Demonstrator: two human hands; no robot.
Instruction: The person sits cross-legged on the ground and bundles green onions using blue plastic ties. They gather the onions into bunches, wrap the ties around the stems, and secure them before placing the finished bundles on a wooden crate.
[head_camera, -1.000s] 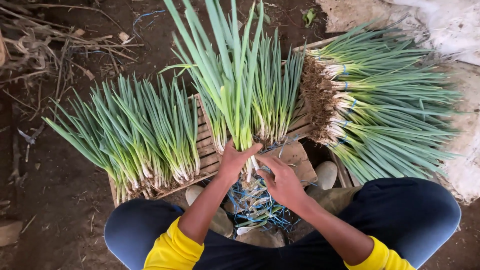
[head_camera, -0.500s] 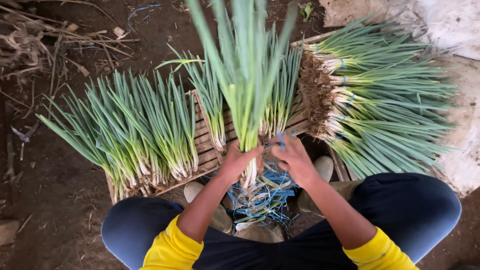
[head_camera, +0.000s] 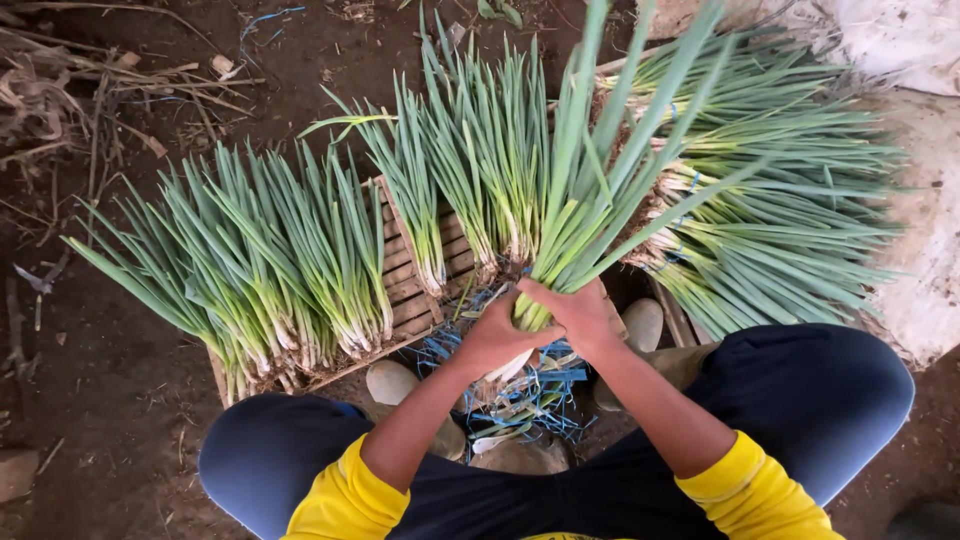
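Yellow sleeves (head_camera: 345, 490) sit nearest me, at six o'clock, above dark trousered knees. Just past them I see both hands clasped round one bunch of green onions (head_camera: 590, 190): the left hand (head_camera: 495, 340) wraps the pale lower stems from the nine o'clock side, the right hand (head_camera: 580, 315) closes over them from three o'clock, so both are equally near the grip. The bunch's long axis runs from the hands up toward one o'clock, leaves fanning away from me. Loose blue ties (head_camera: 520, 385) lie beneath. Farther out, laid bunches (head_camera: 270, 270) rest on a slatted wooden crate (head_camera: 405, 290) at ten o'clock; a tied heap (head_camera: 780, 210) lies at two o'clock.
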